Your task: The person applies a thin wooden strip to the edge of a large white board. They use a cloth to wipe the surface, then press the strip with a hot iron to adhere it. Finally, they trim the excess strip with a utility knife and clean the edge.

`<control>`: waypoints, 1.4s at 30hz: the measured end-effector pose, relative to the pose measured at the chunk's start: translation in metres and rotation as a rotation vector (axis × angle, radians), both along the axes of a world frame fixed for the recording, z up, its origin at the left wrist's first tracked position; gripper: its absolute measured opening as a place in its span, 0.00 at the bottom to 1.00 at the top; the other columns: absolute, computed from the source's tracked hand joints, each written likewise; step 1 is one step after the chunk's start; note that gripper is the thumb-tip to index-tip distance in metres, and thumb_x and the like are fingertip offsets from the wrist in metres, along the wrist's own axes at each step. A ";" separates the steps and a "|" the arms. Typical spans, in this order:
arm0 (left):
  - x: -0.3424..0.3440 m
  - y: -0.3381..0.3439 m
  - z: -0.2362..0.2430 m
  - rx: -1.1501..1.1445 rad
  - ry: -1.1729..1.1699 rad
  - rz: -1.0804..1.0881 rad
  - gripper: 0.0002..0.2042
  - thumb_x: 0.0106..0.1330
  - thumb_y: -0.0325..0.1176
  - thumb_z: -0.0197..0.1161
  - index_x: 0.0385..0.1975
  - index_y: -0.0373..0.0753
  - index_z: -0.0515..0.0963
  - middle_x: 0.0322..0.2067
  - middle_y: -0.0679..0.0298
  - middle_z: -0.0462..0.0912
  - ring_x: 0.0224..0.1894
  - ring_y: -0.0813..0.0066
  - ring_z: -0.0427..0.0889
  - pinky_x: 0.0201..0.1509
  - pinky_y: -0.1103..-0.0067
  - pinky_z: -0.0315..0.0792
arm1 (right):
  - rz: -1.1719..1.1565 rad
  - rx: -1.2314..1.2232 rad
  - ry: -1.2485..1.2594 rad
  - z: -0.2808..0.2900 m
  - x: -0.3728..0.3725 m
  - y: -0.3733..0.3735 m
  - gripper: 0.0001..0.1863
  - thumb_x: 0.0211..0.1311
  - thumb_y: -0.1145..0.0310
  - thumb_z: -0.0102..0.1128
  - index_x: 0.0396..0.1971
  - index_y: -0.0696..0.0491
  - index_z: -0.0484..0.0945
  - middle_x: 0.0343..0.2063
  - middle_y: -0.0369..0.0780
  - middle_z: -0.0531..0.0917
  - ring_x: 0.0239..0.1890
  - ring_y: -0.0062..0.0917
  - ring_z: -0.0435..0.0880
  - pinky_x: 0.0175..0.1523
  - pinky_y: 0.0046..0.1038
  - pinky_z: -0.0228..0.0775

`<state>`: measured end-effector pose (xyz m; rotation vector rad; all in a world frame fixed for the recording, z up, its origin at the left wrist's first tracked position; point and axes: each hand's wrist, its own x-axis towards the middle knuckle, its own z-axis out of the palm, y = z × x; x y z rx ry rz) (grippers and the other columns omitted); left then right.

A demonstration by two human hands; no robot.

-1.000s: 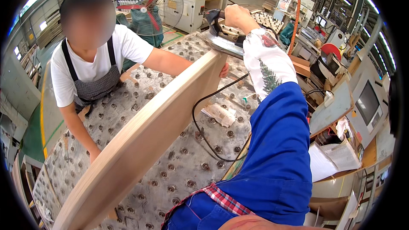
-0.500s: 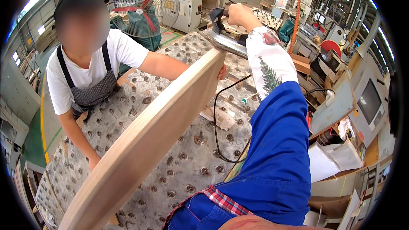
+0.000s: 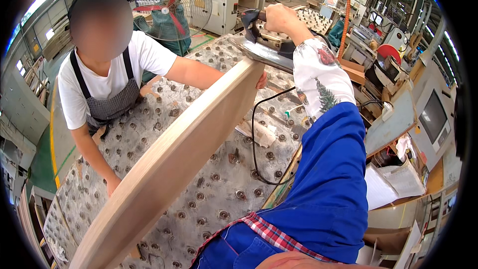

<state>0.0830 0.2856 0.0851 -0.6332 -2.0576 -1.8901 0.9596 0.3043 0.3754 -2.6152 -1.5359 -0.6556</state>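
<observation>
My right hand (image 3: 280, 20) grips the dark handle of an electric iron (image 3: 253, 45), whose metal soleplate is at the far top end of a pale wooden panel (image 3: 174, 164) standing on its edge. A black cord (image 3: 255, 144) hangs in a loop beside the panel. Across from me, a co-worker's hands hold the panel, one at its far end (image 3: 261, 80) and the other at its near side (image 3: 112, 185). My left hand is not in view. The panel is over a metal table (image 3: 209, 204) studded with ball rollers, with a crumpled pale piece (image 3: 264, 137) lying on it.
A co-worker (image 3: 102, 84) in a white shirt and apron stands at the left. A large fan (image 3: 167, 7) and white cabinet (image 3: 221, 15) are behind. An orange coiled hose (image 3: 346, 20) hangs at the right, beside cluttered benches and a grey machine (image 3: 433, 119) with a screen.
The iron and my right arm have shifted slightly to the right in the picture. My grip on the handle and the co-worker's hold on the panel look the same.
</observation>
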 end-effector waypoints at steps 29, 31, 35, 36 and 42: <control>-0.024 -0.026 -0.002 0.056 -0.050 -0.042 0.24 0.69 0.46 0.37 0.53 0.30 0.66 0.49 0.47 0.72 0.45 0.56 0.75 0.49 0.63 0.70 | 0.440 0.048 0.116 -0.014 -0.226 -0.046 0.13 0.46 0.60 0.62 0.29 0.52 0.82 0.28 0.47 0.82 0.32 0.39 0.83 0.38 0.35 0.75; -0.012 -0.027 0.001 0.059 -0.064 -0.055 0.24 0.69 0.46 0.37 0.53 0.30 0.66 0.49 0.47 0.72 0.45 0.56 0.75 0.49 0.64 0.70 | 0.464 0.089 0.109 -0.017 -0.239 -0.048 0.11 0.47 0.62 0.63 0.28 0.53 0.82 0.27 0.46 0.82 0.32 0.39 0.83 0.37 0.36 0.75; 0.005 -0.027 0.011 0.092 -0.067 -0.077 0.25 0.69 0.46 0.37 0.53 0.30 0.66 0.49 0.47 0.72 0.45 0.56 0.75 0.49 0.64 0.70 | 0.424 0.033 0.125 -0.012 -0.239 -0.044 0.14 0.48 0.60 0.63 0.28 0.55 0.81 0.29 0.45 0.82 0.34 0.37 0.83 0.39 0.35 0.75; 0.007 -0.024 0.013 0.088 -0.056 -0.086 0.25 0.69 0.46 0.37 0.53 0.30 0.66 0.49 0.47 0.72 0.45 0.56 0.75 0.49 0.64 0.70 | 0.419 0.049 0.136 -0.011 -0.232 -0.043 0.12 0.46 0.62 0.62 0.28 0.55 0.81 0.29 0.45 0.82 0.35 0.36 0.83 0.39 0.34 0.75; 0.003 -0.020 0.012 0.099 -0.047 -0.092 0.25 0.69 0.46 0.37 0.53 0.30 0.66 0.49 0.47 0.72 0.45 0.56 0.75 0.49 0.64 0.70 | 0.268 0.048 0.083 -0.003 -0.160 -0.019 0.13 0.46 0.62 0.59 0.29 0.54 0.82 0.32 0.43 0.83 0.39 0.34 0.83 0.42 0.33 0.75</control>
